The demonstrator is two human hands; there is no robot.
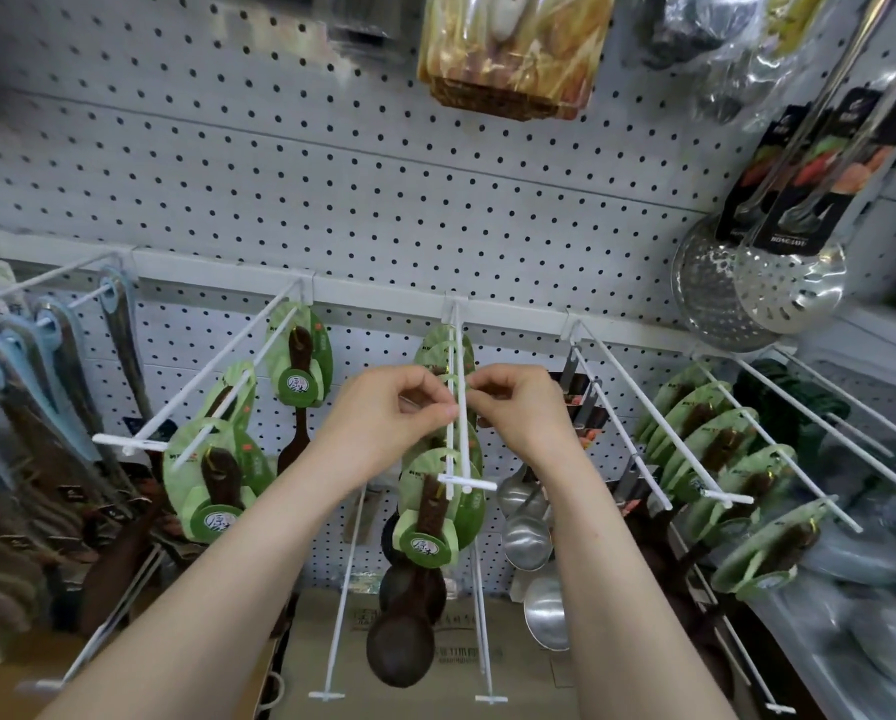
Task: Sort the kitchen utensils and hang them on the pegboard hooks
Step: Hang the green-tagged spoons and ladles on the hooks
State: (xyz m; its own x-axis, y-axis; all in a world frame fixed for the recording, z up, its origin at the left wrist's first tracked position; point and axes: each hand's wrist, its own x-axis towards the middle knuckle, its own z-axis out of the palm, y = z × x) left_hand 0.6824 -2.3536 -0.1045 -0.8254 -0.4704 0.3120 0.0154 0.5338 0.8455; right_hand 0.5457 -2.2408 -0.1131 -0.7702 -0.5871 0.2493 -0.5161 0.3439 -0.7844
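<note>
A white double-wire hook (457,433) juts out from the pegboard (331,189) at the centre. Several dark wooden spoons with green card labels (438,511) hang on it. My left hand (394,413) pinches something at the hook's left side, and my right hand (518,407) pinches at its right side; a green card's loop sits between my fingertips. What exactly each hand pinches is partly hidden by the fingers. The front spoon's dark bowl (402,649) hangs low.
More green-carded spoons hang on the left hook (217,407) and the right hook (695,444). Steel ladles (526,537) hang just right of centre, skimmers (757,288) at upper right, blue-handled utensils (46,366) far left. A cardboard box (435,662) sits below.
</note>
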